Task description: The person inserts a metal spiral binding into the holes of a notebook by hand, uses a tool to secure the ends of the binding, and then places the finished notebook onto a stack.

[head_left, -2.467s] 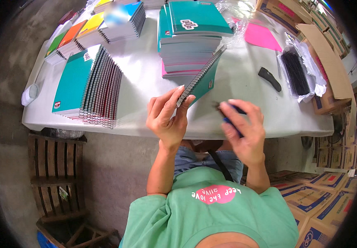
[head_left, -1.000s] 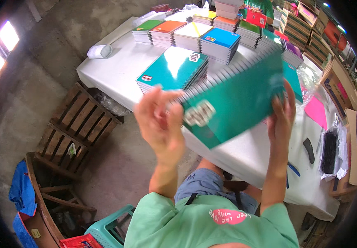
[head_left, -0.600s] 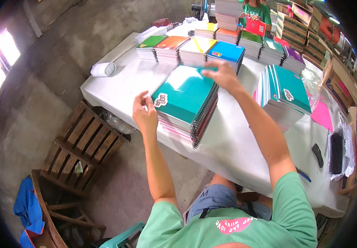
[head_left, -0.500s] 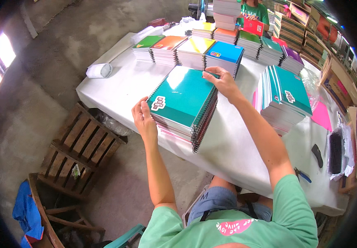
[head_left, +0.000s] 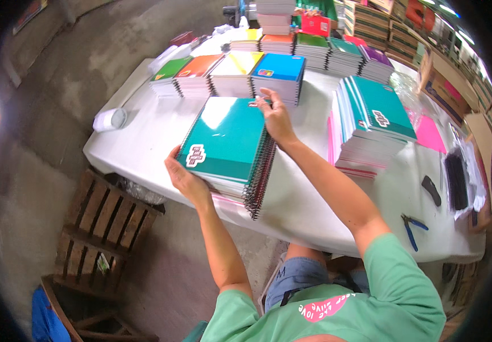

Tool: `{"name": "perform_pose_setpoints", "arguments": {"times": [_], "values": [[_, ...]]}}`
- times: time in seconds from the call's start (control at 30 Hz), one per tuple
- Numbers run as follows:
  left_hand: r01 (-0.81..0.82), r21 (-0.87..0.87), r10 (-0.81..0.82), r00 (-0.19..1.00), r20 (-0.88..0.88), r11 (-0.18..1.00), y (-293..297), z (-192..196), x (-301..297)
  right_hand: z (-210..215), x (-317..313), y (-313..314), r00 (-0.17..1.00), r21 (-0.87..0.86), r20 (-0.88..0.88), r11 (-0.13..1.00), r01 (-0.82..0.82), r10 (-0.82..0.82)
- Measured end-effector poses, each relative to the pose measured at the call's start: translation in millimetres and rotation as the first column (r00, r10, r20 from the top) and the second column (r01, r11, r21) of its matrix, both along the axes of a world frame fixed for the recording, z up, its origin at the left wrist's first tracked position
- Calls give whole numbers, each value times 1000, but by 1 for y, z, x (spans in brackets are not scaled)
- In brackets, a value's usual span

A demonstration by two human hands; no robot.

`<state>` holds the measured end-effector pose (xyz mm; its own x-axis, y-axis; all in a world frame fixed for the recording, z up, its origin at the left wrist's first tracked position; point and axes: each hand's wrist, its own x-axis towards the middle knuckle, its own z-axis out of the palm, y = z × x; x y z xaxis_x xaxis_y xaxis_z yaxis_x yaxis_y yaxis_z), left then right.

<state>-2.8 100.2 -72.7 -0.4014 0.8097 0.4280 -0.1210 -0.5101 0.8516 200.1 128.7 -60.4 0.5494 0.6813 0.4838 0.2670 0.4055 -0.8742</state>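
The top notebook [head_left: 226, 134] now lies flat on the stack [head_left: 260, 174] left of centre in the frame, its coil along the far-left side while coils below show on the near right; about a second ago it was up in the air between both hands. The cutters [head_left: 409, 222], in the right hand a little earlier, lie with handles apart on the table [head_left: 300, 196] at the lower right. The left grip [head_left: 186, 181] cups the stack's left corner, but whether it pinches anything cannot be told, since the fingers' far side is hidden. The right grip [head_left: 279, 122] has its fingers parted at the upper-right corner, close to the blue notebooks [head_left: 280, 68]. This suggests handling of that notebook's coil is done and that the hands are squaring it on the stack, while the taller pile [head_left: 365, 148] stands apart at right.
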Motion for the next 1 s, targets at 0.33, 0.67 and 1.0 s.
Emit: {"name": "perform_pose_setpoints", "arguments": {"times": [0.33,0.67,1.0], "values": [[85,0,-84,983,164,996,-4,13,5,10,-5,-10,995,8,-79,998,-56,56],[-217,666,138,976,170,714,-87,66,-43,93,124,-155,806,151,587,988,-19,-74],[309,950,-808,545,-224,-55,-220,155,37,55,304,-212,989,-760,-40,647,63,-143]]}}
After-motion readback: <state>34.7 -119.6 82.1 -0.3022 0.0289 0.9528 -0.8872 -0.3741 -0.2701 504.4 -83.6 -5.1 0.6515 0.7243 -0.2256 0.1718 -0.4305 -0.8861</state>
